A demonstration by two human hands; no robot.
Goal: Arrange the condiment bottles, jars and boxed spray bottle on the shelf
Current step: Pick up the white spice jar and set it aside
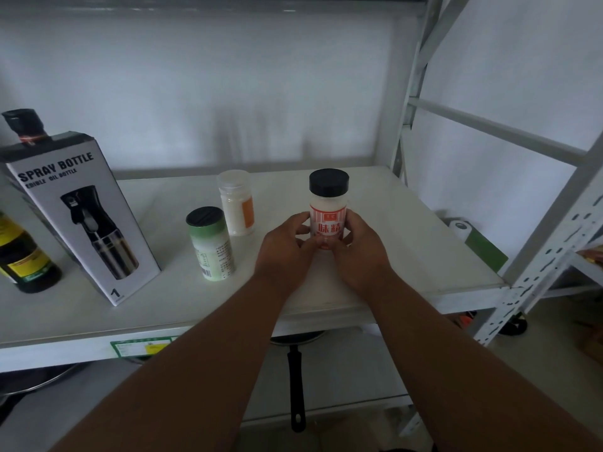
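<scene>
Both hands hold a red-labelled jar (328, 210) with a black lid, upright on the white shelf (408, 249). My left hand (287, 246) grips its left side and my right hand (360, 252) its right side. Left of it stand a green-labelled jar (211, 244) with a dark lid and, behind that, a white jar (235, 203) with an orange label. The boxed spray bottle (78, 216) stands tilted at the left. A dark bottle (24, 259) with a yellow label is at the far left edge, and another dark bottle top (23, 125) shows behind the box.
The shelf's white upright post (548, 249) and diagonal brace (489, 128) rise at the right. A black pan handle (296, 389) lies on the lower shelf below my arms. A green and white object (479, 246) sits beyond the shelf's right edge.
</scene>
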